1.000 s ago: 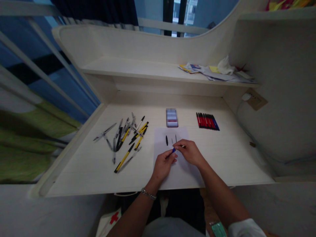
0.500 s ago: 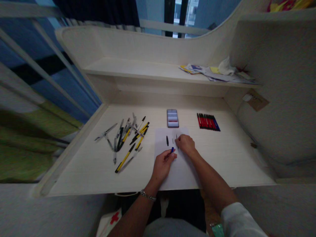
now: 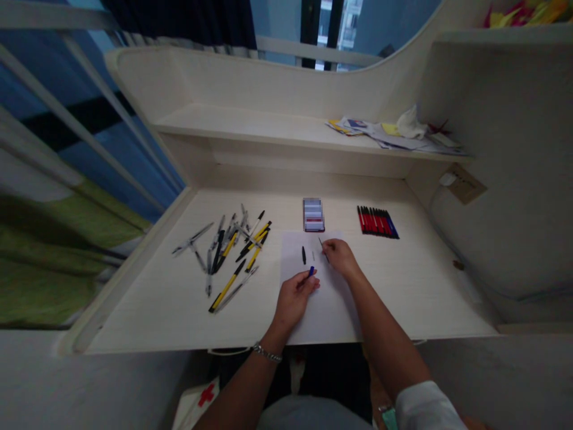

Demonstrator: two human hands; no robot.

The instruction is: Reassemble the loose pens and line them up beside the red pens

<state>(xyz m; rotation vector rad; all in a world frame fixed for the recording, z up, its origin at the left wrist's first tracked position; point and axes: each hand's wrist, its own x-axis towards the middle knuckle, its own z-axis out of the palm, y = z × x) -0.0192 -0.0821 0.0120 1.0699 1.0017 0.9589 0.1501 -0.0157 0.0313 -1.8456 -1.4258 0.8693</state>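
Note:
My left hand (image 3: 297, 290) is closed around a blue pen barrel (image 3: 311, 272), whose end points up past the fingers. In my right hand (image 3: 338, 255) a thin dark pen refill (image 3: 320, 241) is pinched, slanting up to the left. Both hands are over a white sheet of paper (image 3: 320, 316) near the desk's front edge. A black pen part (image 3: 304, 255) lies on the sheet, left of my right hand. Close to it is a small spring (image 3: 313, 255). The lower end of the refill is partly hidden by my fingers.
A phone (image 3: 313, 215) lies beyond the paper. To the right is a row of red and blue pens (image 3: 377, 222) with black ends. Several yellow, black and clear pens (image 3: 227, 286) are scattered at left. Papers (image 3: 380, 131) rest on the shelf (image 3: 250, 124) above.
My right hand has shifted slightly up and right, and the refill in it now tilts more to the left. My left hand has hardly moved.

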